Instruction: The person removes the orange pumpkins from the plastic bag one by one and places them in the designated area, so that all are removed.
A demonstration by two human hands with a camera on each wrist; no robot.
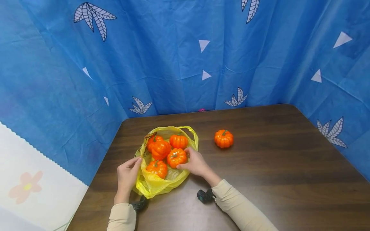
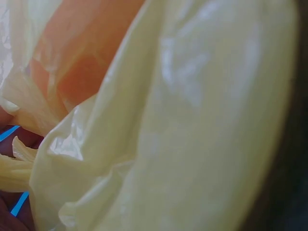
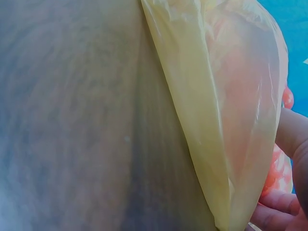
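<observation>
A yellow plastic bag (image 1: 154,189) lies with its mouth spread wide on the table, several small orange pumpkins inside. My left hand (image 1: 127,175) pinches the bag's left rim between thumb and fingers. At the bag's right side, my right hand (image 1: 196,163) grips an orange pumpkin (image 1: 177,158) with thumb and fingers on either side of it. Beside it in the bag sit a pumpkin (image 1: 157,169) near the front and another pumpkin (image 1: 178,141) at the back. In the right wrist view, the bag's thin wall (image 3: 240,120) covers much of the pumpkins.
One more orange pumpkin (image 1: 224,138) sits on the dark wooden table (image 1: 274,160), right of the bag. A bag handle loop (image 1: 192,131) stands up at the back right. Blue curtains (image 1: 185,57) enclose the table's back and sides.
</observation>
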